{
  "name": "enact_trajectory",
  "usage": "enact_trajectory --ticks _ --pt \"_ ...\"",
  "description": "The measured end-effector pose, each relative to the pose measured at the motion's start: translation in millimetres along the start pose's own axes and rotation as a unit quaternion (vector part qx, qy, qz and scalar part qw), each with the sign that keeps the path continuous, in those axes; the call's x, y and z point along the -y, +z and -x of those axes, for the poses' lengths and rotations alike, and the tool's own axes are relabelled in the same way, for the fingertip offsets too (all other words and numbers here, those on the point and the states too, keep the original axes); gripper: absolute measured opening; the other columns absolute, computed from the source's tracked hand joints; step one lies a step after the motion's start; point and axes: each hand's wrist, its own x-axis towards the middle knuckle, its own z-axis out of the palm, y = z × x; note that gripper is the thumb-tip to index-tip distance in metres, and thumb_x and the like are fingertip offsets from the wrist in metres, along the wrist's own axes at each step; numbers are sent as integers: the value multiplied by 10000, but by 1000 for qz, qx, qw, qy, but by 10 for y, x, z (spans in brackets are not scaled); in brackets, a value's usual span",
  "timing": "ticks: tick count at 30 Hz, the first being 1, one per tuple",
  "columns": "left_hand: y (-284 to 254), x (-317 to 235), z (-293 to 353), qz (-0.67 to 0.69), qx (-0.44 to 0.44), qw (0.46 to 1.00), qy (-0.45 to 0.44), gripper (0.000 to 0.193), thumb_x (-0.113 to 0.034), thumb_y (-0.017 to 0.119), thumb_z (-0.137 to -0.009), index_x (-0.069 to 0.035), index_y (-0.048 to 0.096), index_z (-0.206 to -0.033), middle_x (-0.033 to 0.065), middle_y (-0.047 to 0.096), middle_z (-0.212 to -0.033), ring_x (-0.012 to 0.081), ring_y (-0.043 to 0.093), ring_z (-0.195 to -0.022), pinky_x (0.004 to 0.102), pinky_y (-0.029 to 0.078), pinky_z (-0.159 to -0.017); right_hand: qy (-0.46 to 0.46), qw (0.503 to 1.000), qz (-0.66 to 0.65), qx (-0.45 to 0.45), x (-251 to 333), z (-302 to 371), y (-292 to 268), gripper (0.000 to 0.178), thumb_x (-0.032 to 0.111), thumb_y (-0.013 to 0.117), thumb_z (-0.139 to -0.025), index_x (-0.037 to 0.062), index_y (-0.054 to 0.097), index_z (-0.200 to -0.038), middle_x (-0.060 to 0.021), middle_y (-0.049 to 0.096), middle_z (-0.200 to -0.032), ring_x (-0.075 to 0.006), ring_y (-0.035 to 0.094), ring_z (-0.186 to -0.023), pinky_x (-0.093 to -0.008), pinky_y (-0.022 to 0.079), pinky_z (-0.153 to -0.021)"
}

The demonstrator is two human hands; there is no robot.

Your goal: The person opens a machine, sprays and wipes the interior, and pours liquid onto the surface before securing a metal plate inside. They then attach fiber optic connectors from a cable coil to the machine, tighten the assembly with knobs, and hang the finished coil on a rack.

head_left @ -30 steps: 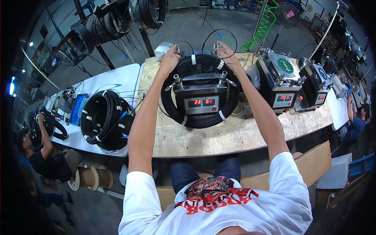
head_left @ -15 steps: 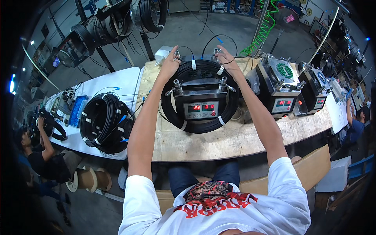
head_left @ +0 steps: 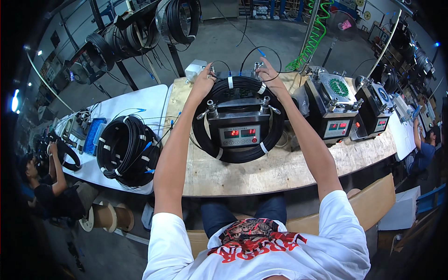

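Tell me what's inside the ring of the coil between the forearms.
Inside the coil, the machine shows its lit display and two front knobs. The coil covers part of the machine's top and its lower front; those cannot be seen.

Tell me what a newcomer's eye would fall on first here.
A black cable ring surrounds a glowing red display, centred between the person's forearms. Black coils lie on the white table to the left, and a green spiral hose hangs at upper right.

front display, right-hand red digits changed
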Motion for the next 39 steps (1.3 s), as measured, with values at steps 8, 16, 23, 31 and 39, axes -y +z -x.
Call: enact_trajectory --ticks 8,16,23,31,39 --pt "1 1 15 19 3 1000 14 653 44 504 -845 -94 433 -1479 66 560 -1008 169 559 -924 275 456 -862 -6 1000 -23 5 -47 -10 9 657 151 558 -948 84 284 -1542 -112 633 -1173 -167 565 -1017 -284 446 -902" --pt "13 -18 9 23 -8 1000 1 647 48 497 -849 -78 430 -1480 65 573 -1015 160 566 -930 274 458 -873 -6 1000 18 1 -77 -18 -18 647 143 568 -937 78 311 -1527 -119 641 -1155 -178 563 -1054 -292 429 -937" --pt "3 41 -22 4 -12 1000 7 607 -20 537 -861 -70 457 -1460 75 615 -1039 188 577 -972 291 438 -918 -30 1000 8 6 -142 -76 -25 610 135 563 -935 76 346 -1502 -128 644 -1151 -175 563 -1048 -294 428 -936" --pt "22 -79 25 13 0 1000 2 631 -13 537 -840 -88 459 -1461 73 610 -1028 196 574 -975 293 431 -914 -12 999 50 1 -32 -27 -38 579 220 536 -958 70 369 -1491 -151 638 -1186 -217 576 -1125 -310 417 -993" --pt "29 -11 -18 17 3 1000 -10 558 -49 556 -832 -31 529 -1390 94 610 -1059 215 568 -1043 296 410 -969 -18 999 36 4 -86 -44 -63 591 188 558 -927 65 391 -1481 -143 642 -1176 -205 578 -1105 -309 421 -992"
